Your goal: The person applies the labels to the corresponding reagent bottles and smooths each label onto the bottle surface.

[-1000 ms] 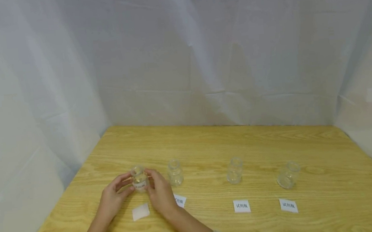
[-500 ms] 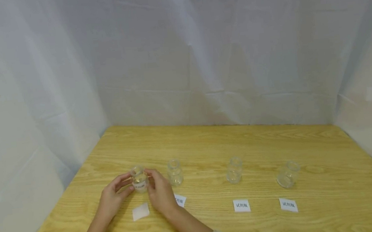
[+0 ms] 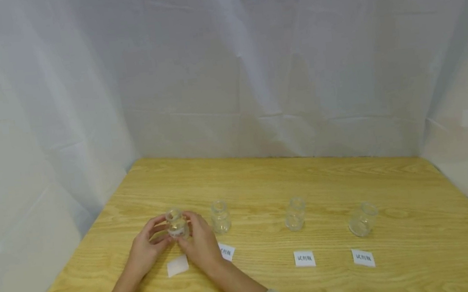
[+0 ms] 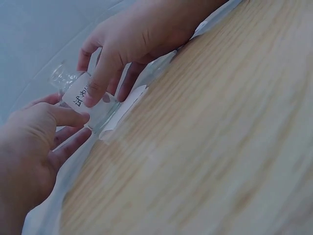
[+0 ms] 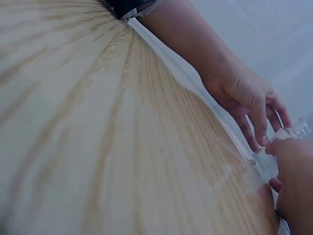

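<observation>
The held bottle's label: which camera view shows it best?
Left wrist: the label is largest there, its writing partly readable. The head view shows it small and blurred; the right wrist view, partly hidden.

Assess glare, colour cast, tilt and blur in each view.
Head: soft light, small glare on the table at the frame's bottom edge, held bottle's label too small to read clearly; left wrist: bluish, tilted, label characters clearer though partly hidden; right wrist: bluish, tilted, wood grain soft toward lower left.
</observation>
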`<state>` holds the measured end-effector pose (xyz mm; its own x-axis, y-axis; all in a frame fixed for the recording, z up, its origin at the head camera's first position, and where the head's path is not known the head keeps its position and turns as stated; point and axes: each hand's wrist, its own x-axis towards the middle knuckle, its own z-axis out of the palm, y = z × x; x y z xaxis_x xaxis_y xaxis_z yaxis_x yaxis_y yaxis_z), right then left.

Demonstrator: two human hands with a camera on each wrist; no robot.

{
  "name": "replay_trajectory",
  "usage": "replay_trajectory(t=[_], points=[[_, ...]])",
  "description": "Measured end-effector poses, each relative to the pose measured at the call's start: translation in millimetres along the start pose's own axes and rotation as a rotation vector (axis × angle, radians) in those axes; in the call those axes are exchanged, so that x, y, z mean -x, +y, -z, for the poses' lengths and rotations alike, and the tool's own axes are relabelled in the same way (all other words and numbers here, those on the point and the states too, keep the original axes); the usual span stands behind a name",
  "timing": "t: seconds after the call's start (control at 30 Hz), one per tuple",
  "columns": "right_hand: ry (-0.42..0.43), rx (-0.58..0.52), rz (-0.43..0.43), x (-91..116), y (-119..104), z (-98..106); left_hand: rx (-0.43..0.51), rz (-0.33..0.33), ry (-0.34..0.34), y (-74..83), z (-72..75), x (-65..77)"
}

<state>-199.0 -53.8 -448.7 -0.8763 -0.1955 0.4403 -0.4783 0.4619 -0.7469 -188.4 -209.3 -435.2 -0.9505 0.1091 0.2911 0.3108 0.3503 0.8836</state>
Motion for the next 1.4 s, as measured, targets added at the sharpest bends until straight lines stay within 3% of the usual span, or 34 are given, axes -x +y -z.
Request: replay_trajectory(t=[0.13,0.37,0.6,1.0,1.23,1.4], points=[[0.023,0.062,0.054,1.8,-0.1,1.3,-0.001,-0.008,0.016,0.9,0.1,-0.3],[0.020,0.063,0.081,1.9,-0.8,3.2,-0.018,-0.018,0.027,0.9,1.3,-0.4],[0.012,0.055,0.099,2.5,-1.6,4.7,0.028,0.061,-0.008,-0.8,2.6,-0.1],[-0.078,-0.016,0.041,3.1,-3.3,6.7,0.043,0.080,-0.005,-2.5,1.6,-0.5],[-0.058,-0.048,-0.027,0.8,-3.6,4.6,0.017,0.064,0.007,-1.8,0.5,-0.4],[-0.038,-0.047,-0.006,0.4,-2.6,3.1,-0.010,0.033,0.028,-1.9,-1.3,0.1]])
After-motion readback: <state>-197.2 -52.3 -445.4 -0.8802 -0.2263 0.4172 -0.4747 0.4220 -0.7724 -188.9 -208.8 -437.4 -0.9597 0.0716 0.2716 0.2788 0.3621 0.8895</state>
